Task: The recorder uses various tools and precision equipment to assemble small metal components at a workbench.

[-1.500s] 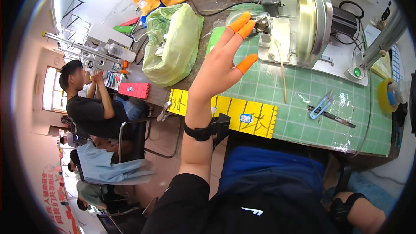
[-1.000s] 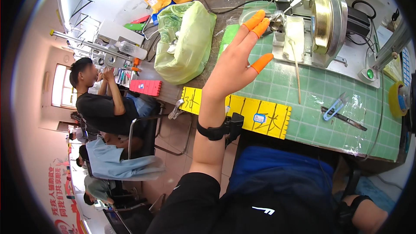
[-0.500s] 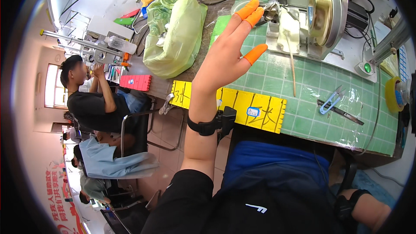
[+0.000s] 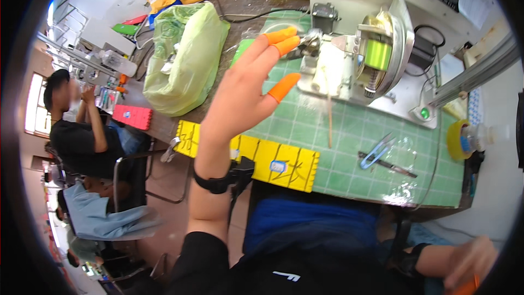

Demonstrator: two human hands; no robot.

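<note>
Head view: we see our left hand (image 4: 240, 93) in the upper middle of the frame, with its orange caps (image 4: 285, 43) close by the metal clamp (image 4: 311, 40). We cannot tell if they touch it. The left grip is spread, thumb well apart from the fingers, and we see nothing held in it. Our right hand (image 4: 472, 262) is a blur at the lower right, off the desk (image 4: 341, 166), so we cannot tell what its grip is doing.

The clamp sits in the upper middle, between the caps and the white pad (image 4: 329, 65). It looks hard, stiff and smooth, so it may feel a bit slippery. It seems fixed to the machine, so we would not try to lift it. We think the side by the caps is the best place to hold it, with two fingers and a thumb. The stick (image 4: 329, 123) looks thin and light, and might snap; its lower end looks the easiest part to pinch.

The wheel (image 4: 397, 49) stands to the right of the pad, and its rim looks like an edge to keep away from. The bag (image 4: 185, 60) fills the upper left and looks soft. The yellow board (image 4: 273, 164) lies along the near edge. Green desk top shows between the stick and the snips (image 4: 376, 153), which looks like room to move; the snips have sharp tips.
</note>
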